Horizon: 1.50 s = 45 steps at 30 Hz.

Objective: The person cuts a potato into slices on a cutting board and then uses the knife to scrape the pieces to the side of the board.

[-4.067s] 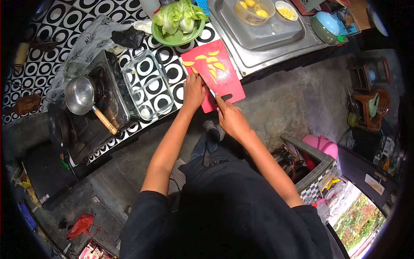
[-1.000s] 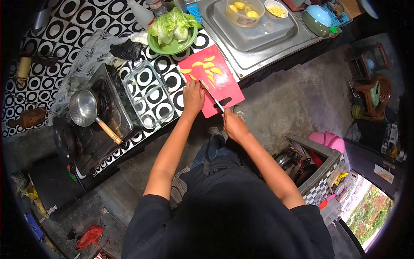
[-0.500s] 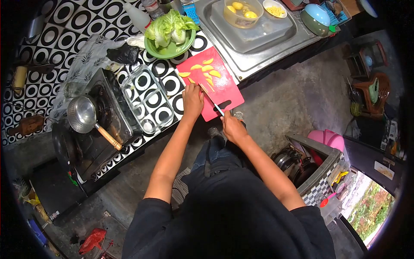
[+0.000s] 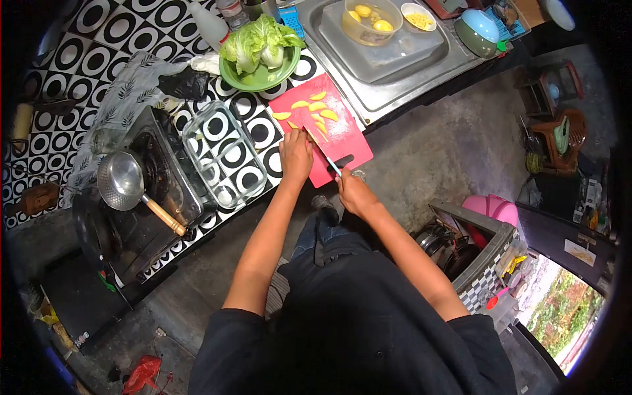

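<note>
My right hand (image 4: 357,193) is closed round the light-blue handle of a knife (image 4: 334,166), whose blade points up and left across the red cutting board (image 4: 352,141). My left hand (image 4: 296,157) rests on the board's left edge with curled fingers, close against the blade's tip. Whatever lies under those fingers is hidden. One yellow piece (image 4: 292,125) shows just past the fingertips. Several yellow potato wedges (image 4: 328,115) are scattered over the upper part of the board, some beside the blade.
A green bowl of leafy cabbage (image 4: 253,80) stands behind the board, and a glass dish (image 4: 224,155) to its left. Farther left, a perforated ladle (image 4: 122,179) lies on the stove (image 4: 174,191). A tub of peeled potatoes (image 4: 372,36) stands at the sink (image 4: 368,118).
Both hands and the knife keep nearly the same place on the board. The whole view has shifted slightly; the wedges look unmoved.
</note>
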Available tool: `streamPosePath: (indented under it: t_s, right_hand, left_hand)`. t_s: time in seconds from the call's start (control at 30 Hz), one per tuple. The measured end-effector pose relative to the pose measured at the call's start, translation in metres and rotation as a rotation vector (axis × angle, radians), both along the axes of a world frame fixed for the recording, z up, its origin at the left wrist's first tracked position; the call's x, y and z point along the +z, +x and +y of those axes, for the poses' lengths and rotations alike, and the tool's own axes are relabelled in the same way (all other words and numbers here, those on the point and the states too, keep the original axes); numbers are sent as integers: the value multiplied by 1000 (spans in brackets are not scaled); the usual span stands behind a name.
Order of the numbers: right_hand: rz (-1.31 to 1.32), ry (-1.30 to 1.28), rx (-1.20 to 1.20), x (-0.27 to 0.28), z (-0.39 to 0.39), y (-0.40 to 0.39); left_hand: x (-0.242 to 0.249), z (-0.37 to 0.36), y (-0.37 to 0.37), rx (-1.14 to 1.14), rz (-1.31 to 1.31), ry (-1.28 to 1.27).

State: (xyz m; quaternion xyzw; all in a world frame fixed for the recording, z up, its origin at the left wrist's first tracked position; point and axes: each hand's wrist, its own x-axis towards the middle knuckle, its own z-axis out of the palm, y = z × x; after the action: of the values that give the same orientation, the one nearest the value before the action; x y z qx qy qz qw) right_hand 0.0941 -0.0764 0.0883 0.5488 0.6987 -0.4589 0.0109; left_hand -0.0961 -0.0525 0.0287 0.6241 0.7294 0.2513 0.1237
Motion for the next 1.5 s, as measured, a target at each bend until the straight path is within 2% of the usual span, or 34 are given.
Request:
streamPosePath:
  t_s: [0.37,0.47,0.57,0.87,1.07,1.17,1.2,1.5]
  right_hand:
    - [-62,0,-30,-1,5,-16]
    - [-27,25,-38,-11,15,-28]
    - [7,70,-27,-31,28,-38]
    - [177,170,-94,-46,61,-60]
    - [277,85,-155,-57,70,-44]
    - [280,46,-99,-24,73,-32]
    - [275,125,-50,-22,74,-28]
    - [338,172,146,6,72,5]
  left_hand:
    - [1,2,1,10,12,14]
    - [1,2,3,32,59,26]
    - [7,0,4,32,24,7]
    - [7,-2,2,33,-35,-29]
    - [6,-4,2,44,-51,19]
    - [4,-3,1,38,-47,21]
    - [4,-3,2,44,-37,12]
    - [8,1,16,122,-15,-31]
